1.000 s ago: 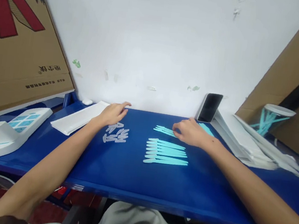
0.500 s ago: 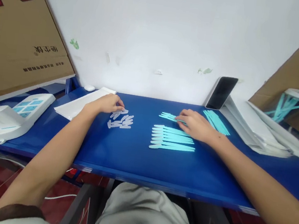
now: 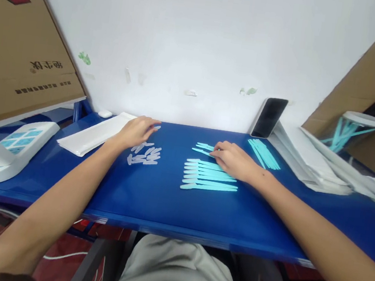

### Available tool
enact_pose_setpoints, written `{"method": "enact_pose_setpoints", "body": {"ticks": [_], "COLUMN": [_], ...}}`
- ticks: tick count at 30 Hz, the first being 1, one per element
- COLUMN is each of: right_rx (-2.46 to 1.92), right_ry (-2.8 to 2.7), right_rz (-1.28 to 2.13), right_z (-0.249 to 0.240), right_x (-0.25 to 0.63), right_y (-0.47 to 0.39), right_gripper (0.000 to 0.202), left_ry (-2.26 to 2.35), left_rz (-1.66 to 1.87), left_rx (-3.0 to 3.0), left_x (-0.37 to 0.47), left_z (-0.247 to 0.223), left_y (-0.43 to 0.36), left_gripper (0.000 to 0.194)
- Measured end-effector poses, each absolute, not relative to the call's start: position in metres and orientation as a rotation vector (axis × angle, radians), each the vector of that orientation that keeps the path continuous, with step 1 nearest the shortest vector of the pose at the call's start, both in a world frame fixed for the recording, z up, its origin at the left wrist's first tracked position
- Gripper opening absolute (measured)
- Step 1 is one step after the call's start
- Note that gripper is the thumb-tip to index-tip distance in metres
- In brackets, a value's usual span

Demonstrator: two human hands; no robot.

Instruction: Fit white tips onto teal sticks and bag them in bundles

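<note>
My left hand (image 3: 137, 132) is closed in a pinch above the pile of small translucent caps (image 3: 144, 155). A single cap (image 3: 157, 128) sticks out from its fingertips. My right hand (image 3: 235, 159) pinches the handle of a slim turquoise eyebrow razor (image 3: 201, 151), which lies level near the table. Two more razors (image 3: 204, 146) lie just behind it, partly hidden by the fingers. In front is a row of several turquoise razors (image 3: 210, 177), side by side, with pale covered tips pointing left. Beyond my right hand lies a bundle of further razors (image 3: 263, 154).
A phone (image 3: 269, 118) leans on the wall at the back. White plastic bags (image 3: 312, 161) and a clear cup of turquoise sticks (image 3: 351, 130) stand right. A white packet (image 3: 93, 135) and power strip (image 3: 32, 138) lie left on the blue table (image 3: 151, 205).
My left hand has risen off the cap pile with one cap in its fingertips. My right hand still grips the razor, its front end now showing more clearly. The camera view has shifted slightly.
</note>
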State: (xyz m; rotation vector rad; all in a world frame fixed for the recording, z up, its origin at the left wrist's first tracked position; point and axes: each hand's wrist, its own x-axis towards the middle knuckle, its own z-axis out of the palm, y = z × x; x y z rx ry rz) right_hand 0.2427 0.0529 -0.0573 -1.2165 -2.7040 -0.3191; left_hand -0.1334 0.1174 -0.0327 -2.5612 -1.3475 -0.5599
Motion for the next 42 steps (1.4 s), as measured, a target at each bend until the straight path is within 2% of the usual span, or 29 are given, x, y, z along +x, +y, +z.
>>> {"method": "enact_pose_setpoints", "body": {"ticks": [6, 14, 26, 33, 42], "right_rx": [-1.171, -1.313, -1.31, -1.371, -1.445], "right_ry": [-2.686, -2.76, -2.611, -2.493, -2.371], "right_rz": [-0.224, -0.27, -0.367, -0.237, -0.228], "right_z": [-0.059, -0.046, -0.045, -0.043, -0.039], "right_x": [0.238, 0.227, 0.226, 0.226, 0.226], "right_y": [0.052, 0.044, 0.04, 0.033, 0.03], "right_gripper": [0.031, 0.036, 0.034, 0.03, 0.037], "left_ry": [-1.106, -0.827, -0.893, -1.398, -1.412], "left_rz": [-0.747, -0.731, -1.016, -1.518, -1.451], "left_rx": [-2.588, -2.667, -2.882, -2.917, -3.096], "left_x": [-0.098, -0.066, -0.05, -0.041, -0.035], "left_z": [-0.028, -0.032, -0.047, -0.049, -0.055], "left_y": [0.092, 0.071, 0.065, 0.067, 0.063], "left_gripper": [0.032, 0.028, 0.018, 0.028, 0.03]}}
